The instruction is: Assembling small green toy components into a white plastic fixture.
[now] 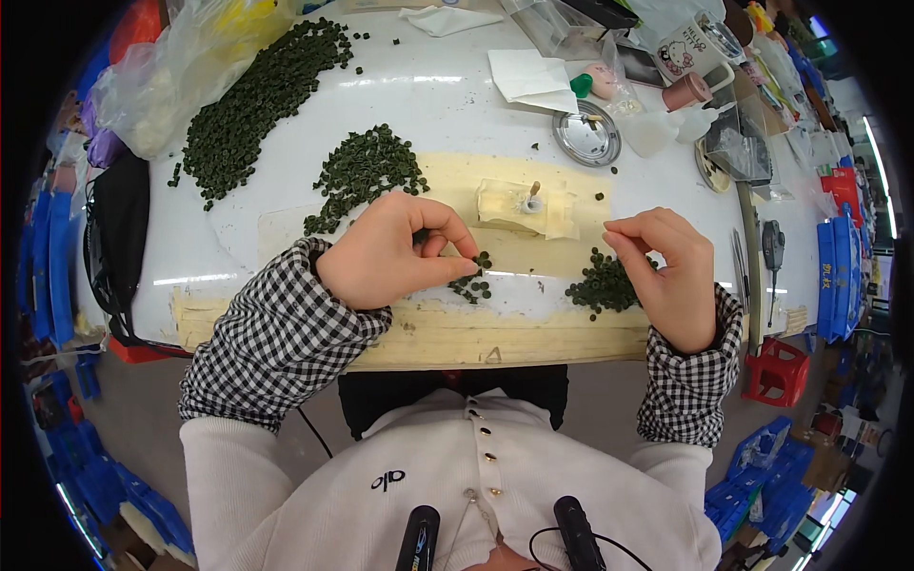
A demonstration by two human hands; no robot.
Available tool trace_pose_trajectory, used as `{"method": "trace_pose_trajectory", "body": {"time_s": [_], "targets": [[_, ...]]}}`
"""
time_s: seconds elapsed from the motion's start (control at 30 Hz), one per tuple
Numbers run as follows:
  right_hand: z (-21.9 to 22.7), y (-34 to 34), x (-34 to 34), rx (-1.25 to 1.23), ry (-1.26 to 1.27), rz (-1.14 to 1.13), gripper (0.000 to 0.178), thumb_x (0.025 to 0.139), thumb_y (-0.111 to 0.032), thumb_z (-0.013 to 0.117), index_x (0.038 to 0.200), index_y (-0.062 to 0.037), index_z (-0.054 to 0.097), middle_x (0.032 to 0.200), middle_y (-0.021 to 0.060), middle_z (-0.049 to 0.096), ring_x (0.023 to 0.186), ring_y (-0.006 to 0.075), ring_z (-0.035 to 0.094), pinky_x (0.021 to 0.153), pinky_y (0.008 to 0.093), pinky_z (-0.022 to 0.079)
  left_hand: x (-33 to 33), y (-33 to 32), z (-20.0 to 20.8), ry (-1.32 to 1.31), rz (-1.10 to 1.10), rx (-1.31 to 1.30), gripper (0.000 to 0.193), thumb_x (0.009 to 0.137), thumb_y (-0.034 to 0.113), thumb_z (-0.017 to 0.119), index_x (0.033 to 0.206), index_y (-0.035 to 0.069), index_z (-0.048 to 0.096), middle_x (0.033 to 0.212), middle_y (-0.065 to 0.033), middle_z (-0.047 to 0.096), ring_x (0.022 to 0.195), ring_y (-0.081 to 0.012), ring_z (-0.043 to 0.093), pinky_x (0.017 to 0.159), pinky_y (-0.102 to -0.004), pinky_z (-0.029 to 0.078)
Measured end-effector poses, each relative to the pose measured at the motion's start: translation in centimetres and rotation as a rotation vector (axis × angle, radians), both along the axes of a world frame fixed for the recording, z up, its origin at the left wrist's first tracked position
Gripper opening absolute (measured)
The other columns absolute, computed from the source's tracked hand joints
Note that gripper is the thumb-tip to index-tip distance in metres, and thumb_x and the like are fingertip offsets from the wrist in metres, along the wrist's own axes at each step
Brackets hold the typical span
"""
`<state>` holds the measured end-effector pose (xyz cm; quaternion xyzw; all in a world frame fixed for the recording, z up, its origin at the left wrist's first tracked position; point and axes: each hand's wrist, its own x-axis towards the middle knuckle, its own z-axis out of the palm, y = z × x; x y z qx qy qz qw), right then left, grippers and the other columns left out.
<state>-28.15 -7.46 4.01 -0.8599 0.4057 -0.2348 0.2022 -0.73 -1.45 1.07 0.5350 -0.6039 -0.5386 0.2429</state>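
Observation:
My left hand (392, 249) is closed in a pinch, with thumb and index fingertips at a small dark green piece (484, 259). Just below lies a small cluster of similar round green pieces (470, 288). My right hand (666, 271) is pinched too, beside and partly over another heap of green pieces (602, 284); anything between its fingertips is too small to make out. Between and beyond the hands sits a block wrapped in pale yellow tape (500, 206), with a short upright peg (534, 193) in a whitish ring. One loose green piece (600, 196) lies right of the block.
A medium heap of green parts (369, 171) lies beyond my left hand, and a larger heap (257, 109) farther left. Plastic bags (181, 86) fill the far left. A round metal lid (586, 135), white paper (531, 78) and a mug (687, 48) stand far right.

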Motion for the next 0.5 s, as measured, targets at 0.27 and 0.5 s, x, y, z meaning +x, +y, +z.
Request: {"method": "trace_pose_trajectory", "body": {"time_s": [0.27,0.5], "targets": [[-2.5,1.1,0.1,-0.326,0.258,0.004,0.007,0.073,-0.005,0.068,0.078,-0.0029,0.064,0.071,0.0057,0.055,0.071,0.0232,0.053,0.062,0.0326,0.045,0.0,-0.2,1.3,0.354,0.165,0.241,0.016,0.086,0.010,0.062,0.099,0.001,0.058,0.059,0.0090,0.039,0.050,-0.0011,0.029,0.045,-0.0187,0.025],[-3.0,2.8,1.1,-0.399,0.431,-0.032,0.007,0.074,-0.002,0.066,0.079,0.0003,0.062,0.072,0.0082,0.054,0.072,0.0249,0.053,0.063,0.0349,0.046,0.7,-0.5,0.4,0.858,0.425,0.460,0.019,0.091,0.004,0.042,0.109,0.000,0.048,0.077,-0.0013,0.047,0.055,-0.0035,0.030,0.045,-0.0175,0.026]]}}
